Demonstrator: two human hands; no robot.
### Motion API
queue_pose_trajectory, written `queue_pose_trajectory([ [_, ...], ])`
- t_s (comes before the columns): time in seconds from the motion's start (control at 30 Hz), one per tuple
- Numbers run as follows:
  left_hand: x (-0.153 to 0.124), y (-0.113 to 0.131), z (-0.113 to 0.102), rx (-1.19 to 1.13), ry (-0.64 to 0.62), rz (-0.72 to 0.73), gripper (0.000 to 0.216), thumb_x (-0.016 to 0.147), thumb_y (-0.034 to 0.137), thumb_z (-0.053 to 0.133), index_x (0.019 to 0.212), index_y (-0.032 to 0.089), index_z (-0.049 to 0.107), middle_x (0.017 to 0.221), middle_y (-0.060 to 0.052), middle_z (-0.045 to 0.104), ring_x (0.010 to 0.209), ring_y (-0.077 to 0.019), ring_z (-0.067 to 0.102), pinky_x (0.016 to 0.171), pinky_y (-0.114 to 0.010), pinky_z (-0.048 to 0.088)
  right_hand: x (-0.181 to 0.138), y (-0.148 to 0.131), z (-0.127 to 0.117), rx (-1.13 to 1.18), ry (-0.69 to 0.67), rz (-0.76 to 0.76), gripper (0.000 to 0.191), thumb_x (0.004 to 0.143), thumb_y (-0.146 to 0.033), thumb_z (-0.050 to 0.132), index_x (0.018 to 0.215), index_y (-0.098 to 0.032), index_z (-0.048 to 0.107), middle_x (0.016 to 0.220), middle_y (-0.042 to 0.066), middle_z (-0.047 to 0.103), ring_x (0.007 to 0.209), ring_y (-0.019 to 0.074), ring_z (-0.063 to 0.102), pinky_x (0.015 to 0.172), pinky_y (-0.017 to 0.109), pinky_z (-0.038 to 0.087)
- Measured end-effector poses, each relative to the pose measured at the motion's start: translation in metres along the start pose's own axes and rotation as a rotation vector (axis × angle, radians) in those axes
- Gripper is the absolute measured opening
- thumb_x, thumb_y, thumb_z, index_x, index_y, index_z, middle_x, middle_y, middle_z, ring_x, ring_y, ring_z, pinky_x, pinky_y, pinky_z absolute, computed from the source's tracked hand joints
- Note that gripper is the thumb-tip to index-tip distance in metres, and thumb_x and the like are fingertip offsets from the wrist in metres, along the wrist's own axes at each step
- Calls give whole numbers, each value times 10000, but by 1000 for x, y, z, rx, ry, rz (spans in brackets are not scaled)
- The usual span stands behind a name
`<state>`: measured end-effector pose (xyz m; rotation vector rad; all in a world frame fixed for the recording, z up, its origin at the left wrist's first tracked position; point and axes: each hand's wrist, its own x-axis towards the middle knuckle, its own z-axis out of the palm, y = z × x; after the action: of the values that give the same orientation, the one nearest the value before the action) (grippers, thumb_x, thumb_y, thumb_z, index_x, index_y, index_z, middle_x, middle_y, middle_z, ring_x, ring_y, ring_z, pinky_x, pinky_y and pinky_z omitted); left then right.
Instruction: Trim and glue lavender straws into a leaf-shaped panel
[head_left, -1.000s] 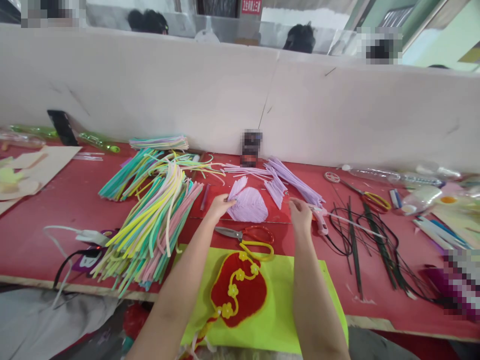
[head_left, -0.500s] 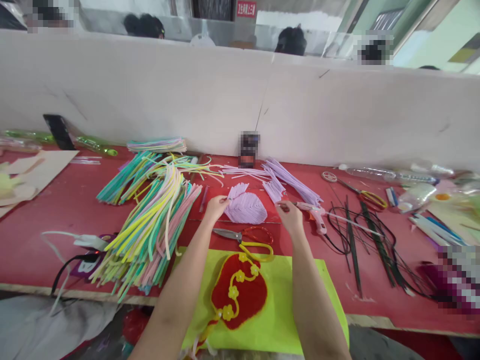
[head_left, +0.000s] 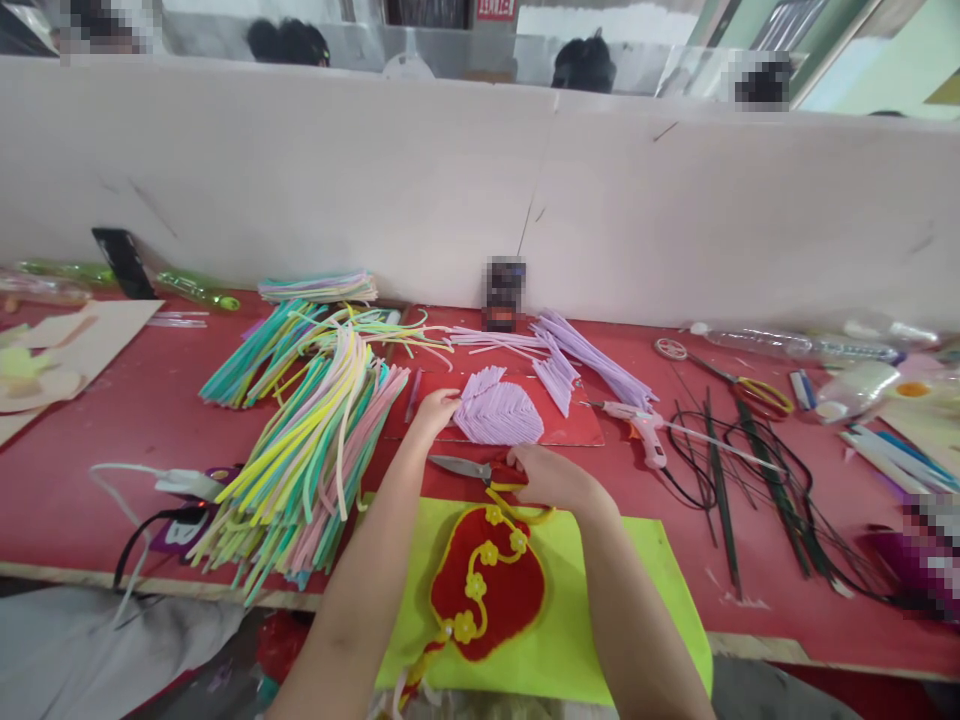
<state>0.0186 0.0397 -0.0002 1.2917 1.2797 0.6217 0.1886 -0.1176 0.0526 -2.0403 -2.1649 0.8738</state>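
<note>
Nearest to the person, a yellow-green sheet point(head_left: 660, 610) lies at the front of the red bench point(head_left: 787, 620), and on it is a red piece point(head_left: 506, 590) with yellow edging and a curved row of small yellow flowers. Just beyond the sheet are scissors point(head_left: 461, 466), their blades pointing to the left; the right hand point(head_left: 534, 475) is at their red and yellow handles, its fingers bent over the red one, but I cannot tell if the grip is closed. A little farther, a lilac leaf-shaped piece point(head_left: 501, 412), made of slanting ribs, lies on a red board point(head_left: 577, 432). The left hand point(head_left: 436, 412) has its fingertips together at the left edge of this piece; whether they pinch it, I cannot tell. To the left there is a big bundle of coloured fuzzy stems point(head_left: 315, 440), and to the right a pink glue gun point(head_left: 646, 428) rests on the bench, with dark stems point(head_left: 722, 500) and a black cable point(head_left: 686, 490) near it. Behind the leaf-shaped piece lie a short lilac section point(head_left: 556, 380) and longer lilac strips point(head_left: 596, 360). At the far side, a blurred dark object point(head_left: 505, 290) stands before the white partition point(head_left: 337, 170).
</note>
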Motion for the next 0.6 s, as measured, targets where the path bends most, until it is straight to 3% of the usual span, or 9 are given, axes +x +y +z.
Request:
queue_pose_trajectory([
  [0.17,-3,4,-1,-73,-29,-32,475,706,226,720,1161,126,625,963,-97,715,800,-178,667,697,-266,526,3,-19,9,-151,16,67,354,636,-119,611,988,-97,584,1071,183,633,919,260,596,672,287,349],
  [0.3,-6,7,-7,-165,-120,-58,335,822,340,622,1071,118,631,937,-123,718,774,-175,682,734,-299,540,-1,-5,2,-67,71,71,242,692,-181,607,929,-143,584,993,136,656,831,224,600,638,277,341],
  [0.47,-3,6,-8,-171,-141,-63,332,888,391,499,1012,110,626,872,-134,720,740,-176,685,717,-304,544,-11,43,-17,129,296,66,231,739,-407,635,789,-201,543,799,41,651,666,165,549,584,263,349],
  [0.6,2,4,1,-8,-67,49,251,753,305,659,923,122,668,843,-94,722,799,-203,671,727,-297,518,-8,67,-21,330,565,75,331,758,-503,621,708,-209,478,593,-34,511,523,113,417,508,251,315],
])
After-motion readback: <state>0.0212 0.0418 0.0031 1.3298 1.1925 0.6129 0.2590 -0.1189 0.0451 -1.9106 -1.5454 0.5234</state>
